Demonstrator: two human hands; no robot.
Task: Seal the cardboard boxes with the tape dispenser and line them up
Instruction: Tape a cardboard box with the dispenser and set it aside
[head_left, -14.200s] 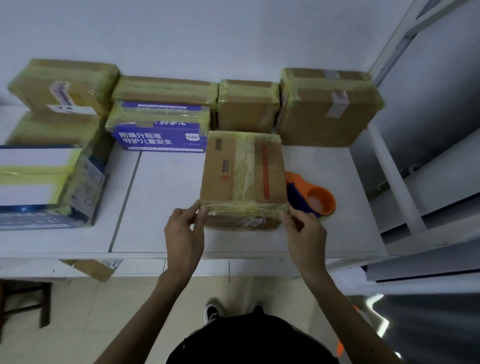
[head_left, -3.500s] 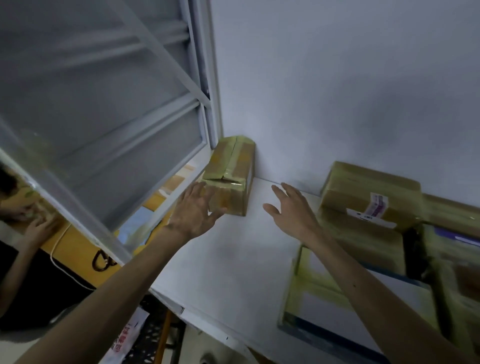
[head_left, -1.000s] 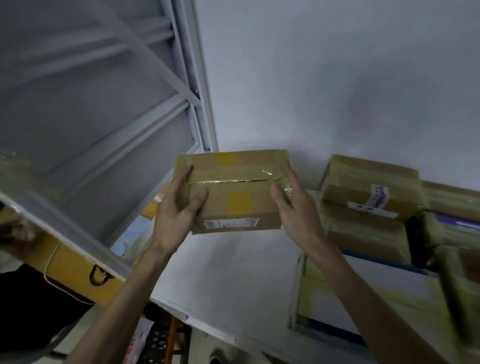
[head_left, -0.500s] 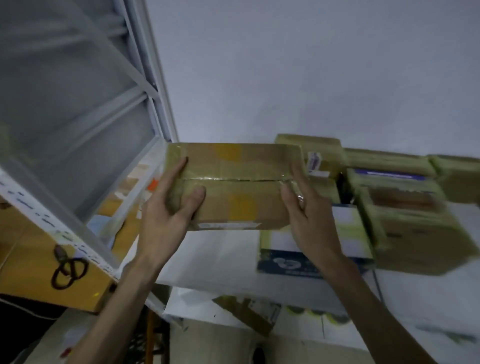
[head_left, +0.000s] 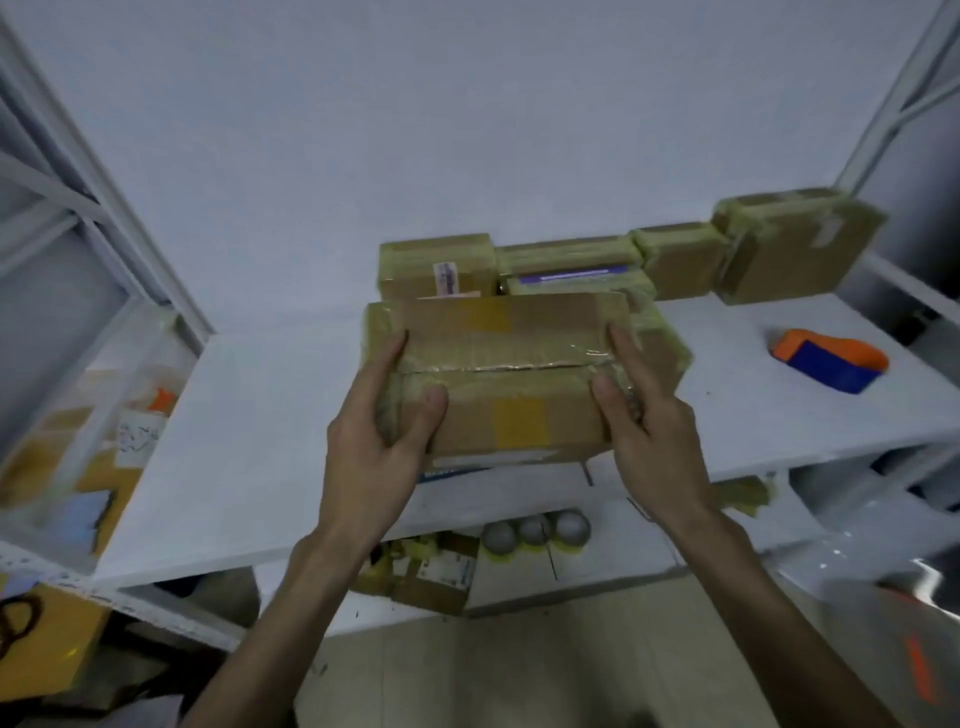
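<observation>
I hold a taped brown cardboard box (head_left: 504, 374) in the air over the white shelf (head_left: 260, 426), above other boxes. My left hand (head_left: 374, 441) grips its left end, thumb on the front face. My right hand (head_left: 644, 431) grips its right end the same way. A tape seam runs across the box's top. The orange and blue tape dispenser (head_left: 826, 358) lies on the shelf at the right, apart from both hands.
Several taped boxes (head_left: 571, 260) stand in a row along the back wall, a bigger one (head_left: 789, 244) at the far right. Metal rack frames (head_left: 93, 208) rise on both sides. Tape rolls (head_left: 535, 530) and cartons lie under the shelf.
I have carried the box from the left corner of the shelf towards the middle, and my view has swung right, so the tape dispenser and the far-right box show again.
</observation>
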